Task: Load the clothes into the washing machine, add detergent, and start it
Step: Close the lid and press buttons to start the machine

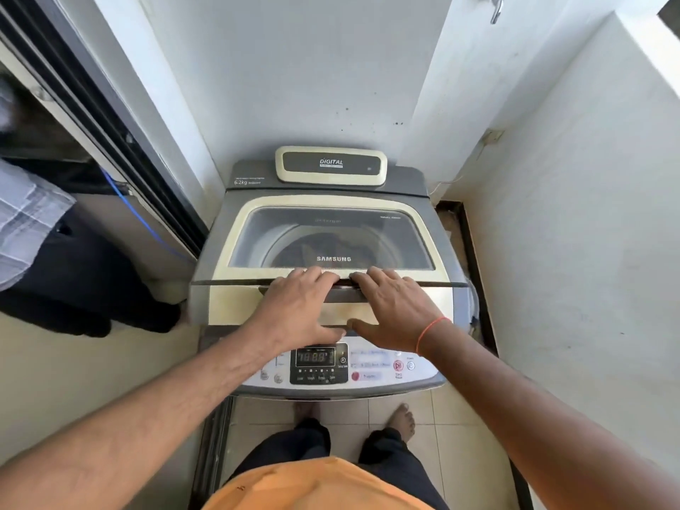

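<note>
Neither grip closes on anything: the left hand and the right hand both lie flat, fingers straight, pressing on the fold line of the lid at the centre of the frame, with both thumbs lying along the lid's front panel. The lid sits down over the washing machine, which fills the middle of the picture between white walls. Through the lid's tinted window, dark clothes show inside the drum, just above the fingertips. Below the hands, toward the lower centre, the control panel shows a lit digital display and a red button at its right. An orange thread circles the right wrist. At the left edge of the frame another person's checked sleeve and dark trousers are visible beside a dark door frame.
</note>
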